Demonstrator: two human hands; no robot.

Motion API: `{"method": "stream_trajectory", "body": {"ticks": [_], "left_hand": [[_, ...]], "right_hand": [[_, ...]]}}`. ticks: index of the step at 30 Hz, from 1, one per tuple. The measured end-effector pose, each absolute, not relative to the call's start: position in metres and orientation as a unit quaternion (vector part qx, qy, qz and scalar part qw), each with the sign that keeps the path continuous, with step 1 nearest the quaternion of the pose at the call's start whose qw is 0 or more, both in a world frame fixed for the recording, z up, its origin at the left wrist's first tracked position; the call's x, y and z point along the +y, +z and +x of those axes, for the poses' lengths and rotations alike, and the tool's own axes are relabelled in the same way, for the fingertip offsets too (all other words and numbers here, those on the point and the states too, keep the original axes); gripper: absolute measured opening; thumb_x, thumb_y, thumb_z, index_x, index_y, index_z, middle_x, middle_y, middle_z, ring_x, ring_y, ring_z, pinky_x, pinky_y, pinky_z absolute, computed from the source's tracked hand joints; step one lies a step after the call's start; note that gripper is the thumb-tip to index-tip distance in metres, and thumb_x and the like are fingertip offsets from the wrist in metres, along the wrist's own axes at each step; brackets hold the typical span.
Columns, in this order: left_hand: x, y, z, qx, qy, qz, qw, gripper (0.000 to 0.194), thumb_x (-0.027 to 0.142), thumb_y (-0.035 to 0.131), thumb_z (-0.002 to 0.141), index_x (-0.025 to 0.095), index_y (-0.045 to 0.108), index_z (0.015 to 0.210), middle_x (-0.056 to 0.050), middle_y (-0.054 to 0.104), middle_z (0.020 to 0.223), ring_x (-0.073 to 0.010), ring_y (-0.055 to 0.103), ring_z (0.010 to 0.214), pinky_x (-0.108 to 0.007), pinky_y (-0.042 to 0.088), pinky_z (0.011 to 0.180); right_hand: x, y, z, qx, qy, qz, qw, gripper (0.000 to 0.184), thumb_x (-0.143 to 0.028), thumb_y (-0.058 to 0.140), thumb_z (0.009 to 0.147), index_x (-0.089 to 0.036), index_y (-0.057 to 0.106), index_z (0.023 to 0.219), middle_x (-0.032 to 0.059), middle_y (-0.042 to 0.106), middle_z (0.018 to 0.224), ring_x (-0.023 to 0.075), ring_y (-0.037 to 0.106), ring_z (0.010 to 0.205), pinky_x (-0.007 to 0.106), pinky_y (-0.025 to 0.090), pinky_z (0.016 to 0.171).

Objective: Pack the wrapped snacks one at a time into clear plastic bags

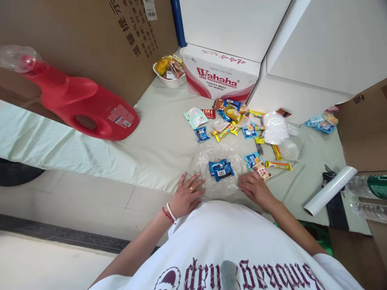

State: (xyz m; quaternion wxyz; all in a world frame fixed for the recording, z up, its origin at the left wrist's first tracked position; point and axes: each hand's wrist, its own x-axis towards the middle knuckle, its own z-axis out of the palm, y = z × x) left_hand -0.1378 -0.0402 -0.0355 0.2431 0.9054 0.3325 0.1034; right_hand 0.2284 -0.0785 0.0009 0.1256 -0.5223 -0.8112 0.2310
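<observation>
A clear plastic bag (201, 159) lies spread flat at the table's front edge, with two small blue snack packets (224, 172) on or inside it; I cannot tell which. My left hand (188, 194) rests on the bag's left front edge, fingers apart and stretched out. On the opposite edge lies my right hand (256, 188), its fingers extended and close together over the plastic. Just beyond the right hand are a light-blue packet (250, 159), a cream and red packet (262, 170) and a yellow snack bar (278, 165).
Several wrapped snacks (231, 110) are heaped before a Wahaba carton (220, 76). A white plastic bundle (275, 127) sits to their right. At left stands a red jug (90, 104); a snack bowl (171, 82) is behind. Right are a white roll (331, 191) and bottles (365, 186).
</observation>
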Motion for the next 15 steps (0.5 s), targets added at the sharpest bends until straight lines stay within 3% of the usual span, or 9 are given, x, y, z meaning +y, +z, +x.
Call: {"method": "stream_trajectory", "body": {"ticks": [3, 6, 10, 13, 15], "left_hand": [[-0.036, -0.034, -0.137, 0.34, 0.129, 0.886, 0.286, 0.026, 0.03, 0.048, 0.098, 0.028, 0.073, 0.1, -0.003, 0.074, 0.129, -0.0244, 0.048, 0.145, -0.059, 0.008, 0.128], [-0.024, -0.03, -0.132, 0.406, 0.174, 0.842, 0.309, 0.03, 0.031, 0.042, 0.101, 0.025, 0.071, 0.098, -0.004, 0.078, 0.109, -0.021, 0.057, 0.133, -0.053, 0.02, 0.127], [0.005, -0.029, -0.111, 0.546, 0.191, 0.775, 0.255, 0.028, 0.037, 0.049, 0.096, 0.023, 0.07, 0.085, -0.008, 0.074, 0.096, -0.0275, 0.062, 0.116, -0.05, 0.042, 0.11], [0.021, -0.03, -0.091, 0.634, 0.17, 0.733, 0.178, 0.024, 0.039, 0.059, 0.089, 0.021, 0.072, 0.097, -0.014, 0.069, 0.106, -0.0348, 0.057, 0.114, -0.052, 0.046, 0.098], [0.027, -0.03, -0.081, 0.652, 0.171, 0.722, 0.156, 0.037, 0.039, 0.061, 0.088, 0.019, 0.068, 0.118, -0.017, 0.066, 0.117, -0.0368, 0.054, 0.117, -0.053, 0.046, 0.098]], "right_hand": [[-0.087, 0.012, 0.226, -0.8, 0.264, -0.51, 0.177, 0.023, -0.032, 0.054, 0.102, -0.024, 0.075, 0.1, 0.0105, 0.074, 0.112, 0.0257, 0.06, 0.1, 0.047, 0.048, 0.092], [-0.073, 0.03, 0.231, -0.771, 0.331, -0.512, 0.186, 0.024, -0.037, 0.052, 0.103, -0.023, 0.072, 0.099, 0.0076, 0.074, 0.095, 0.0225, 0.063, 0.09, 0.039, 0.05, 0.084], [-0.032, 0.034, 0.236, -0.721, 0.337, -0.596, 0.107, 0.026, -0.035, 0.049, 0.103, -0.02, 0.07, 0.098, 0.0048, 0.072, 0.085, 0.0197, 0.064, 0.08, 0.03, 0.047, 0.073], [-0.001, 0.033, 0.228, -0.718, 0.246, -0.651, -0.023, 0.021, -0.028, 0.052, 0.099, -0.019, 0.071, 0.096, 0.0085, 0.072, 0.091, 0.0233, 0.064, 0.089, 0.03, 0.045, 0.074], [0.018, 0.035, 0.217, -0.738, 0.167, -0.653, -0.043, 0.023, -0.028, 0.052, 0.1, -0.018, 0.072, 0.103, 0.0128, 0.071, 0.101, 0.0273, 0.061, 0.101, 0.033, 0.045, 0.08]]}}
